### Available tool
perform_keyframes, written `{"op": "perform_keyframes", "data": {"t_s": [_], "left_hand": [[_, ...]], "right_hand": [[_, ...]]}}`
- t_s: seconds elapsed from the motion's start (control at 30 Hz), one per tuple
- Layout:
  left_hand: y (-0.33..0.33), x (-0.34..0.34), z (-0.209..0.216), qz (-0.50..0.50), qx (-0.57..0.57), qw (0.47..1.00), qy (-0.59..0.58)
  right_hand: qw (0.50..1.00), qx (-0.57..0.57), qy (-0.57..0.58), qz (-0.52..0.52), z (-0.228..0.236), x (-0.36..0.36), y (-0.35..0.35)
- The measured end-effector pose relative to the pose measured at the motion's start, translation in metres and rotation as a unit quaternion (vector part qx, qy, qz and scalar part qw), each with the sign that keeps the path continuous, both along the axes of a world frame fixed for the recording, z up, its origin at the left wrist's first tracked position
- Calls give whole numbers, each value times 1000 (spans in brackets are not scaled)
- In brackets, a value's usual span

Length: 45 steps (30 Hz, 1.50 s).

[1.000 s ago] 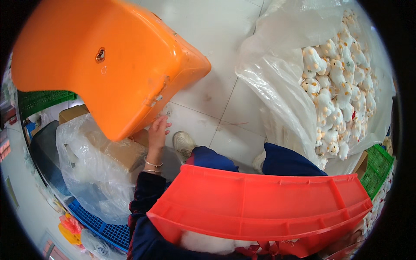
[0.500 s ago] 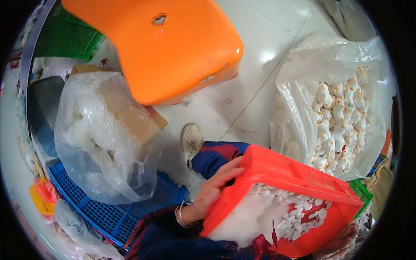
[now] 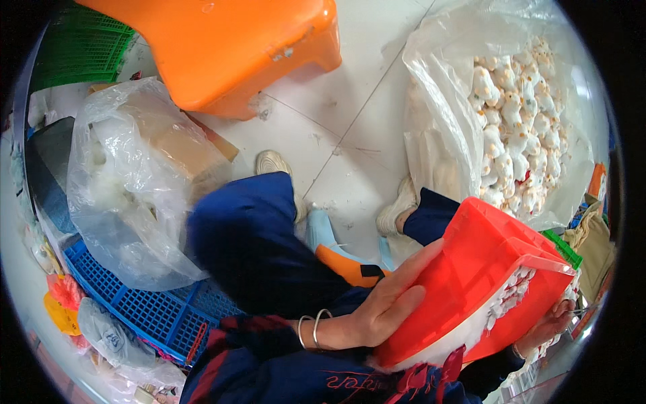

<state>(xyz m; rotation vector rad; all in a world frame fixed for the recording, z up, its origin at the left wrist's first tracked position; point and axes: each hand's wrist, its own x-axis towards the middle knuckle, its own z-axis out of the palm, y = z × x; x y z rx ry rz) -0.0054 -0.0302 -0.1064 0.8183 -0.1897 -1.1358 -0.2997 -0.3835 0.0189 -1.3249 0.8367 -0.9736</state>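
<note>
A red plastic bin point(image 3: 464, 283) is tilted on its side over my lap at the lower right. White fluffy stuffing point(image 3: 447, 340) and small white pieces point(image 3: 511, 291) lie inside it. My left hand point(image 3: 393, 306), two bangles on its wrist, grips the bin's left side with the fingers spread along the outer wall. At the far right end, my right hand point(image 3: 546, 328) holds the bin by its edge, partly hidden behind it.
A large clear bag point(image 3: 437, 121) of small white stuffed figures point(image 3: 515, 135) stands right. An orange stool point(image 3: 235, 47) is ahead. Left, another clear bag point(image 3: 134, 195) rests by a blue plastic crate point(image 3: 134, 289). A light blue and orange item point(image 3: 343, 262) lies between my feet.
The bin has moved right and tipped more steeply, with both hands still on it. My legs have parted, and both shoes and the blue and orange item now show.
</note>
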Motion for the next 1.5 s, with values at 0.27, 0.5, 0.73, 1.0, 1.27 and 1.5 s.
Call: {"op": "perform_keyframes", "data": {"t_s": [0.27, 0.5, 0.73, 1.0, 1.27, 1.5], "left_hand": [[-24, -14, -7, 16, -33, 999, -13], [-19, -9, -18, 2, 8, 998, 69], [-19, 7, -186, 24, 320, 946, 56], [100, -30, -376, -255, 686, 679, -58], [99, -38, -409, -185, 703, 671, -145], [97, -36, -442, -255, 680, 631, -275]], "right_hand": [[992, -42, 93, -68, 3, 3, -19], [975, -102, 153, -126, 11, 15, -18], [982, -90, 130, -107, 9, 6, -12], [990, -60, 94, -91, 25, -3, -5], [988, -80, 114, -65, 20, -4, 8], [972, -85, 55, -212, 6, 14, 19]]}}
